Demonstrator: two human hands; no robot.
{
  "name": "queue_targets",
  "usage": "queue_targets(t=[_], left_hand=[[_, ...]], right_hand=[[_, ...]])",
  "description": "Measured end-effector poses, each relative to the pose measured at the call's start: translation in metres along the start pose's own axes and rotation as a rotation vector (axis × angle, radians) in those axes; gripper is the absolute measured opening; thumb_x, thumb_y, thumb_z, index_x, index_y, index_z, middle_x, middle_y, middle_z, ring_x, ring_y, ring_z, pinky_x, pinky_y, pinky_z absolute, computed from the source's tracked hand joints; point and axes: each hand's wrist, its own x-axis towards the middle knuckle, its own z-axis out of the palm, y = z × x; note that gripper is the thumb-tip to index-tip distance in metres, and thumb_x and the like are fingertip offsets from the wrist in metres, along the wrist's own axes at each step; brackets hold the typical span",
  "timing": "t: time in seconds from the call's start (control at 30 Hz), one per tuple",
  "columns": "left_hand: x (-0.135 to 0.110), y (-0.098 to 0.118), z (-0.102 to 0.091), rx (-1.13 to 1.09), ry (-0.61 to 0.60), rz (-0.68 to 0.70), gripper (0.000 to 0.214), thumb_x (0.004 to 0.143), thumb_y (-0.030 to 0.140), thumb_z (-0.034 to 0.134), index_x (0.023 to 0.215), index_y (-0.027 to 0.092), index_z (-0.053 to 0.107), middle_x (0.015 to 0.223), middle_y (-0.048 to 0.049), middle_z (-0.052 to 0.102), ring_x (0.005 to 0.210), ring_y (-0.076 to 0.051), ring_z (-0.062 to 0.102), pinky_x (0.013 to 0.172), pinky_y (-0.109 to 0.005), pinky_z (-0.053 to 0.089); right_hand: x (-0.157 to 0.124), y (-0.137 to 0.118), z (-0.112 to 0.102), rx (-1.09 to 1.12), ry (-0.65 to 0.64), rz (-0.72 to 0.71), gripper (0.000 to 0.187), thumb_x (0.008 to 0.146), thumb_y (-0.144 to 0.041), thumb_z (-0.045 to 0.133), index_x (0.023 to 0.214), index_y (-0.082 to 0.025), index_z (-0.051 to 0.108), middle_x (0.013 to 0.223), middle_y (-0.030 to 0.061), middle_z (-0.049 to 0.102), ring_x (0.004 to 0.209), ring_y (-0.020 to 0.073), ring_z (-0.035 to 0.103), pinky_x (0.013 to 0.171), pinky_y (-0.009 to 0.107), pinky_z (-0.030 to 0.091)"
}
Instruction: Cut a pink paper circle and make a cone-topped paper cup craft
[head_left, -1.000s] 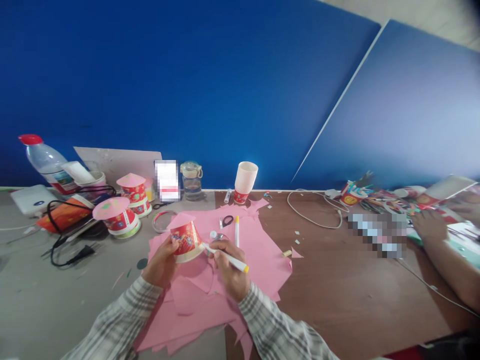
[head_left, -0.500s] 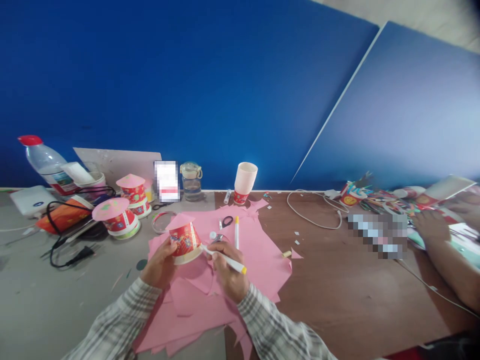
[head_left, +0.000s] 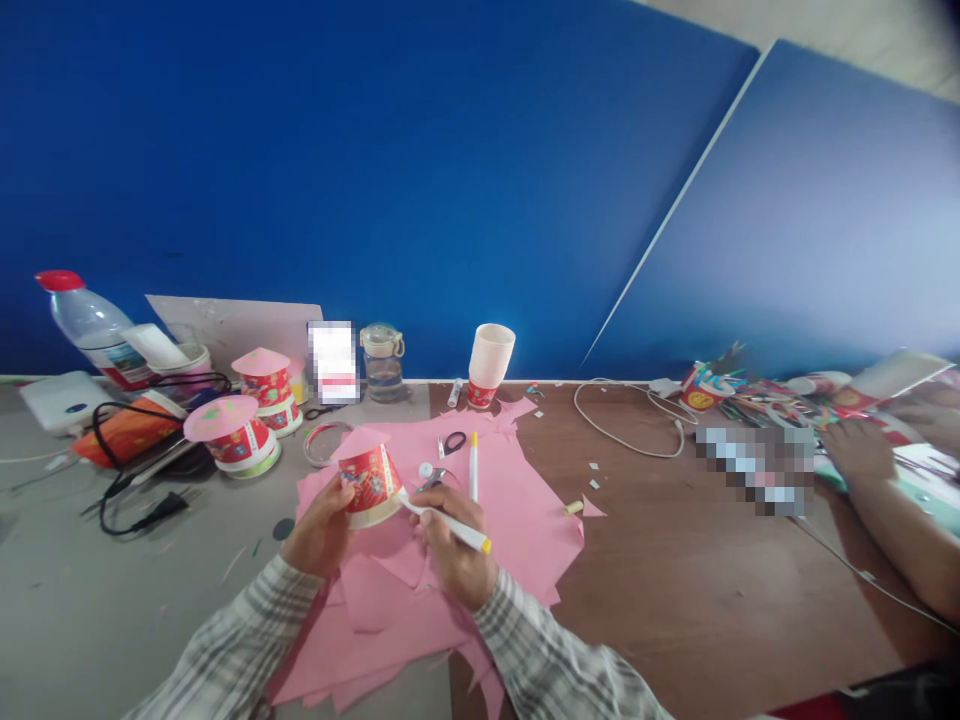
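My left hand (head_left: 324, 527) grips a red patterned paper cup (head_left: 367, 478), tilted and upside down, with a pink paper cone on its narrow end. In my right hand (head_left: 455, 545) is a white marker pen (head_left: 459, 530) with a yellow end. Its tip meets the cup's side near the pale rim. Both hands are over a stack of pink paper sheets (head_left: 517, 540) with ragged cut edges. Beyond the cup lie small scissors (head_left: 453, 442), a second yellow-capped marker (head_left: 474, 468) and a roll of tape (head_left: 324, 443).
Cone-topped cups (head_left: 244, 445) stand at left beside a black plug cable (head_left: 161, 512) and a bottle (head_left: 94, 325). At the back are a water jar (head_left: 382, 365) and stacked white cups (head_left: 491, 362). Another person's arm (head_left: 892, 510) rests at right near craft supplies.
The marker's tip has shifted slightly left along the cup's side, and my right hand moved a little with it. The cup stays nearly still. The other person's hand at right moved slightly.
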Motion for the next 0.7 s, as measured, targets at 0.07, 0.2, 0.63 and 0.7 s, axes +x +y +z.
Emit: queue_targets(t=[0.07,0.2,0.63,0.7], left_hand=[[0.000,0.000,0.000,0.010,0.013,0.009,0.031,0.059,0.018,0.057,0.090,0.013,0.059,0.073,-0.0091,0.070,0.073,-0.029,0.060,0.071,-0.043,0.047],[0.001,0.000,-0.002,0.020,0.037,0.031,0.032,0.059,0.018,0.057,0.090,0.013,0.059,0.073,-0.0086,0.070,0.069,-0.027,0.061,0.066,-0.039,0.049],[0.000,-0.003,0.000,0.115,-0.033,-0.020,0.043,0.060,0.020,0.056,0.103,0.017,0.053,0.087,-0.0112,0.067,0.084,-0.032,0.055,0.068,-0.044,0.045],[0.000,-0.003,0.002,0.147,-0.041,-0.017,0.044,0.060,0.020,0.056,0.104,0.017,0.052,0.087,-0.0113,0.066,0.084,-0.032,0.054,0.065,-0.043,0.045]], right_hand=[[0.001,0.001,0.000,0.000,0.006,0.015,0.019,0.077,-0.021,0.051,0.084,-0.019,0.068,0.068,0.0010,0.067,0.055,0.0153,0.062,0.051,0.023,0.049],[0.003,0.000,0.000,-0.015,0.033,0.016,0.019,0.075,-0.021,0.051,0.082,-0.020,0.068,0.067,0.0007,0.067,0.055,0.0153,0.061,0.050,0.023,0.048],[-0.001,-0.016,-0.002,-0.095,-0.063,-0.198,0.020,0.080,-0.020,0.049,0.091,-0.020,0.066,0.074,0.0030,0.068,0.066,0.0185,0.064,0.063,0.028,0.051],[-0.001,-0.017,-0.001,-0.114,-0.070,-0.227,0.021,0.081,-0.019,0.049,0.093,-0.021,0.065,0.077,0.0035,0.068,0.069,0.0188,0.065,0.066,0.029,0.051]])
